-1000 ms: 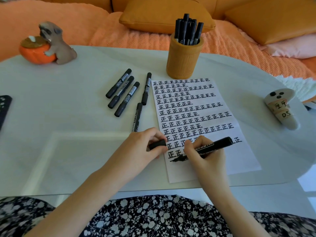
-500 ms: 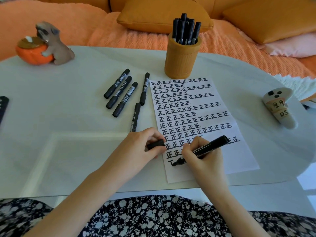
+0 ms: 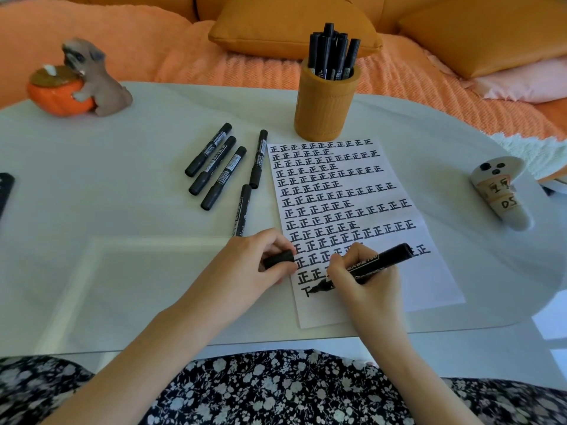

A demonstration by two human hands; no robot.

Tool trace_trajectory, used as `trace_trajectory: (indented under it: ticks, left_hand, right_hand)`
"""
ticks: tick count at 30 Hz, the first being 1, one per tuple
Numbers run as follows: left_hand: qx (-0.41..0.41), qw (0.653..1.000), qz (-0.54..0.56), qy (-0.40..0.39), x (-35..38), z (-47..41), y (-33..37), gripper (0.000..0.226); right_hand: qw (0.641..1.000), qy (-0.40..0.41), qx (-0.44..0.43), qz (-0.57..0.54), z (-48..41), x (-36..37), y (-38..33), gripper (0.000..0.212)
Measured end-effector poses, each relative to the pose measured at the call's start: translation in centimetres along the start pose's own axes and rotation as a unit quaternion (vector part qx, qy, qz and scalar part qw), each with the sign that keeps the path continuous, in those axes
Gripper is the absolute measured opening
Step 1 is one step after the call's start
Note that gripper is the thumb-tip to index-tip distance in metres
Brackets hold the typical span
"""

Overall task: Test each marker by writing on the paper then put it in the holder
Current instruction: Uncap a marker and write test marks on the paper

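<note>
Black marker (image 3: pixel 365 268) sits pinched in our right grip (image 3: pixel 362 283) to write, its cap (image 3: pixel 278 259) pinched in our left grip (image 3: pixel 254 265) for later.

Bright soft daylight; pale window reflection on table (image 3: pixel 129 185); wide-angle bending at edges.

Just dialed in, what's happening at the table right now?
A person is testing markers on a sheet of paper already filled with rows of characters. The right hand holds an uncapped marker with its tip on the paper, partway through a new character at the bottom left. The left hand holds the cap at the sheet's edge. Five capped markers lie left of the paper; the holder behind it already has several.
</note>
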State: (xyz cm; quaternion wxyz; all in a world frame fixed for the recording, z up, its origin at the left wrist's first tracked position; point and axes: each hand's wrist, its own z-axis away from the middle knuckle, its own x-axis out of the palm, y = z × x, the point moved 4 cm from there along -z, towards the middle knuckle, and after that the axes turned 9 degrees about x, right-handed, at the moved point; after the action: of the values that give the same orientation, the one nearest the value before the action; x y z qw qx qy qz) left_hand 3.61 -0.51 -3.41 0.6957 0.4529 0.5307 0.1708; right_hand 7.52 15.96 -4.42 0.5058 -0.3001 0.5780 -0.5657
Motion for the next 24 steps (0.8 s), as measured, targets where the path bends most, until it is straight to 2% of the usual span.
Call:
trace_trajectory:
  ticks: [10, 24]
  left_hand:
    - [-0.003, 1.000, -0.006, 0.000, 0.00, 0.07, -0.01, 0.014]
    - [-0.002, 1.000, -0.005, -0.002, -0.01, -0.03, -0.03, 0.014]
  right_hand:
    - [1.000, -0.010, 0.001, -0.027, 0.17, 0.06, -0.03, 0.032]
    - [1.000, -0.018, -0.006, 0.001, 0.35, 0.26, -0.05, 0.036]
